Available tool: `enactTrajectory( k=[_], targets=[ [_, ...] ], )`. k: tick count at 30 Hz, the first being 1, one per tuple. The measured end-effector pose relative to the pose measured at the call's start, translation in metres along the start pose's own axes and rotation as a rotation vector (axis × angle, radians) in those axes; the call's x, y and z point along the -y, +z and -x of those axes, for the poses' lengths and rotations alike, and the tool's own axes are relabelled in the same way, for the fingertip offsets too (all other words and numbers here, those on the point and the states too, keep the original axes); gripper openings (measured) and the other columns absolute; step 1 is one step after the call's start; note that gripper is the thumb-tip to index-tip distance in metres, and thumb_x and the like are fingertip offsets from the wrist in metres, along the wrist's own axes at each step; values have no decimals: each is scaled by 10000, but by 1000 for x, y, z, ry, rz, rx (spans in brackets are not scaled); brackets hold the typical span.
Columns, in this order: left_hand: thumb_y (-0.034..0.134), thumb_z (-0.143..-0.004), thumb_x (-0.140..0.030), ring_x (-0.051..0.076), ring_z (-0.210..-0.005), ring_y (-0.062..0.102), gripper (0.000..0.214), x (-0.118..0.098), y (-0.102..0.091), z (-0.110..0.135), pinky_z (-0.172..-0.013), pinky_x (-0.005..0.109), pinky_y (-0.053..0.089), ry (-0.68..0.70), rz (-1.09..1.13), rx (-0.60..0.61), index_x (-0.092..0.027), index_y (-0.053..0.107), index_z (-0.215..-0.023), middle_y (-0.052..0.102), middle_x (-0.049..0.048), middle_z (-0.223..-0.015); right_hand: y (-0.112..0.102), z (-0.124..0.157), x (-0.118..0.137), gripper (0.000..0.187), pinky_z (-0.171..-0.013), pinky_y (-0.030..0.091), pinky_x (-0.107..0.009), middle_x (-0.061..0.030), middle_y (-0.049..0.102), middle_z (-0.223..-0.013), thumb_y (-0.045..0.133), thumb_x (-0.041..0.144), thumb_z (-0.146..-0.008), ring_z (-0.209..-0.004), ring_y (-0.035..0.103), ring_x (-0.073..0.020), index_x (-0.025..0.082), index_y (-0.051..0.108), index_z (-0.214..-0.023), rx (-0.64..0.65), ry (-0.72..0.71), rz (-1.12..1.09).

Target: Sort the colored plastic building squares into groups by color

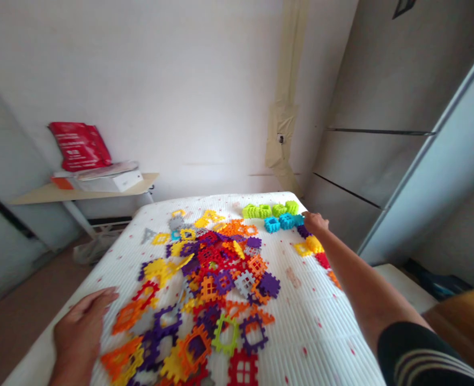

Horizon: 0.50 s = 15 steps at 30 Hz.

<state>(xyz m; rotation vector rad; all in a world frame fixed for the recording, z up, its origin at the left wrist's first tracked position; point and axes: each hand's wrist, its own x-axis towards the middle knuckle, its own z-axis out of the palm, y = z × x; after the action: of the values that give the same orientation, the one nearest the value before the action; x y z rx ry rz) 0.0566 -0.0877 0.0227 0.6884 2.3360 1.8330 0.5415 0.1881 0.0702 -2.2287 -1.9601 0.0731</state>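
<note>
Head view: the left hand (80, 327) lies open and palm down at the mattress's near edge, fingers spread, holding nothing, just beside orange blocks. The right hand (315, 222) reaches far across, half curled, its fingertips (304, 215) at the end of a row of cyan blocks (283, 221); whether it grips one, I cannot tell. Green blocks (269, 210) stand in a row just behind the cyan ones. A large pile of flat plastic waffle blocks (221, 262) in red, purple, orange, yellow and gray spreads between the hands on the white mattress (301, 321). Beyond it, a red bag (78, 146) leans against the wall above a white box (112, 182) on a shelf (39, 195).
</note>
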Motion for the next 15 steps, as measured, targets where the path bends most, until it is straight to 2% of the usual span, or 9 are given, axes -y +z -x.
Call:
enactTrajectory(
  k=[2,4,7,9,10,12,15],
  targets=[
    [576,-562,-412,251,-703,648,255,4,-2,-8,-636,347,513,83,-39,70,-195,660,-668,688,14,-616,-3,1,-4,474,-872,350,-565,-199,557,-1222,297,135,-869,-1179,444,-322,179,492,-1300,-35,-7,-13],
    [565,-584,-422,248,-772,649,307,4,0,-17,-694,342,509,139,-115,73,-176,674,-733,712,43,-729,-6,2,-7,459,-836,365,-553,-193,563,-1218,290,150,-875,-1160,450,-343,176,518,-1272,-222,-59,-31],
    [503,-672,-415,222,-819,647,345,-5,13,-32,-758,323,499,239,-236,138,-174,685,-839,716,50,-857,-7,17,-3,396,-814,381,-468,-206,610,-1128,315,220,-899,-1075,507,-320,150,590,-1174,-522,-360,-83],
    [474,-724,-345,202,-880,636,296,-17,29,-42,-816,302,482,313,-323,228,-189,684,-861,712,38,-900,-5,40,7,345,-818,392,-431,-162,650,-1050,358,219,-891,-1012,547,-282,170,622,-1108,-631,-568,-125],
    [466,-750,-307,190,-897,631,268,-24,38,-48,-845,297,472,348,-370,281,-199,681,-866,709,33,-919,-2,55,13,324,-824,399,-415,-138,658,-1041,378,215,-886,-993,560,-261,183,627,-1090,-635,-684,-145],
    [470,-800,-256,170,-944,613,221,-36,60,-58,-890,298,454,407,-472,392,-212,670,-883,692,36,-981,9,85,27,303,-834,415,-387,-105,657,-1072,398,208,-881,-1000,571,-231,209,630,-1077,-554,-908,-188],
    [521,-847,-316,184,-990,581,227,-52,92,-69,-890,395,460,470,-643,530,-177,617,-999,626,71,-1090,31,123,43,301,-830,437,-386,-89,649,-1117,400,206,-886,-988,588,-216,241,633,-1073,-448,-1082,-231]
  ],
)
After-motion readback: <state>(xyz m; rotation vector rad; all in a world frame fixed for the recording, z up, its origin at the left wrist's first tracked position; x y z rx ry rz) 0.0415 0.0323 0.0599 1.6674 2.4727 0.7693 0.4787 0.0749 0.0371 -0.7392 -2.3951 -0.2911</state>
